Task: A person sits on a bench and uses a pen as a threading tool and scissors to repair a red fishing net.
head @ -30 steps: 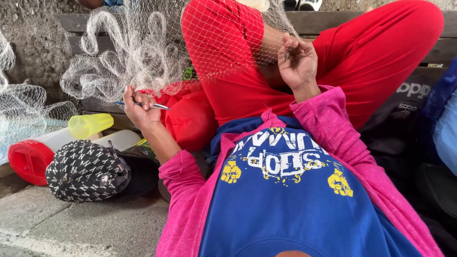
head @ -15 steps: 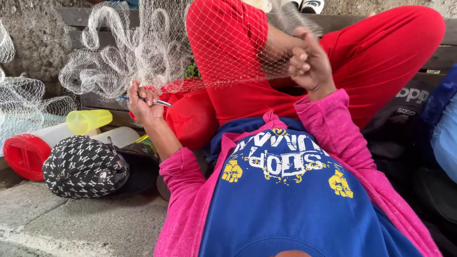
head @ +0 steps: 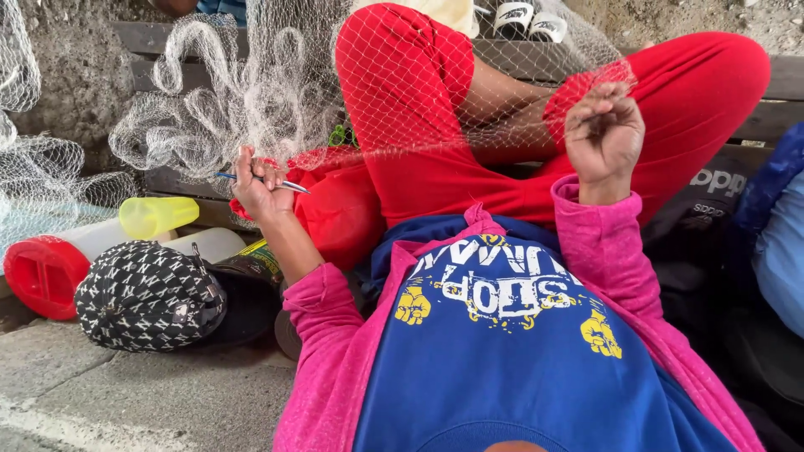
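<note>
A white fishing net drapes over my red-trousered legs and hangs in folds at the back left. My left hand grips a thin needle-like tool with a blue handle, together with the net's edge. My right hand is raised in a fist, pinching the net mesh and pulling it taut across my knees. I wear a pink jacket over a blue printed shirt.
A black-and-white patterned cap lies on the concrete at the left, beside a red-lidded container, a yellow cup and a white bottle. A wooden bench runs behind. Another person's blue sleeve is at the right.
My right hand has risen and moved right, pulling the net tighter. My left hand has lifted slightly with the tool.
</note>
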